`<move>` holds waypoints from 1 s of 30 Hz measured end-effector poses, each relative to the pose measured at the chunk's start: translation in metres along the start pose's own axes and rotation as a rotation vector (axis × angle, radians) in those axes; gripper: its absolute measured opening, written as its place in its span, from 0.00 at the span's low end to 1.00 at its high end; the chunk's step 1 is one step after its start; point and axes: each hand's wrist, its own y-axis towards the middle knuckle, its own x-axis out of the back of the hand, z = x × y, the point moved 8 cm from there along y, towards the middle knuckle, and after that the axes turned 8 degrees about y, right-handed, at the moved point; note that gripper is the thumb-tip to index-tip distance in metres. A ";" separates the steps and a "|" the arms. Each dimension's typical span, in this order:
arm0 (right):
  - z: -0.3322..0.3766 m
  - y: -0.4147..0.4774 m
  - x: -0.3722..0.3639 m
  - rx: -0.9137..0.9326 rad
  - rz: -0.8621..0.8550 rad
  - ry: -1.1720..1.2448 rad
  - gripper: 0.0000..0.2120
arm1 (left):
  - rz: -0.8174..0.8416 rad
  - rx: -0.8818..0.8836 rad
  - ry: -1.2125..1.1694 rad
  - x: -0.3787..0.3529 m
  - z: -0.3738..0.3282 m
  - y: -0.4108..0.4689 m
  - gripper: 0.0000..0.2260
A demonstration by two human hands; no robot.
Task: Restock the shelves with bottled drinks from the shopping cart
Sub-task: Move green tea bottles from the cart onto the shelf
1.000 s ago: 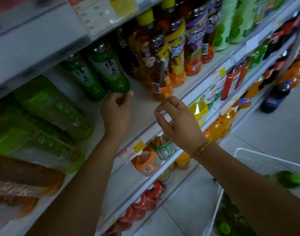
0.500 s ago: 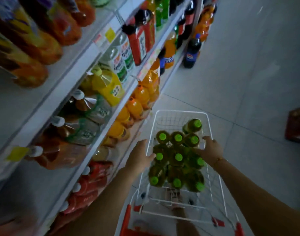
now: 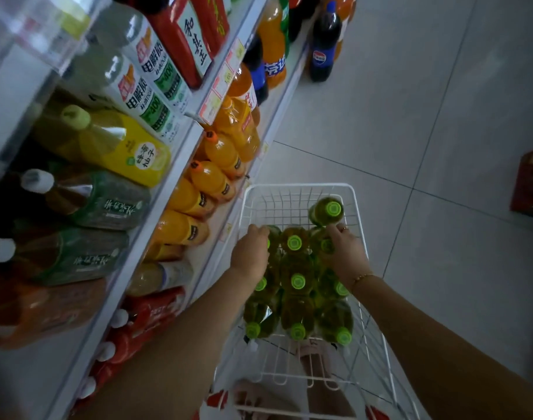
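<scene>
A white wire shopping cart [image 3: 301, 187] stands below me, holding several green-capped bottles of green tea [image 3: 297, 281]. My left hand [image 3: 250, 251] is down in the cart, fingers wrapped over the top of a bottle at the far left of the group. My right hand [image 3: 344, 250] rests on a bottle top at the far right, fingers curled around it. One more bottle [image 3: 327, 211] stands apart near the cart's far right corner. The shelves [image 3: 180, 153] run along my left, packed with drinks.
The shelves hold yellow, green, orange and red bottles lying on their sides in this view. A dark cola bottle [image 3: 322, 47] stands on the floor at the shelf's far end. A red crate [image 3: 530, 183] sits at the right on the grey tiled floor.
I have turned from the upper shelf down to the cart. Both hands left the shelf, reached into the cart and closed on the tops of two bottles.
</scene>
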 end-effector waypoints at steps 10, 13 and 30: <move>0.047 -0.073 0.089 0.165 -0.260 0.150 0.15 | -0.188 0.041 -0.302 0.060 0.003 -0.032 0.14; 0.083 -0.108 0.125 0.245 -0.316 0.218 0.15 | -0.360 0.129 -0.394 0.122 0.015 -0.084 0.14; 0.415 -0.271 0.168 1.007 -0.310 0.597 0.16 | -1.248 0.415 -0.299 0.382 0.135 -0.399 0.15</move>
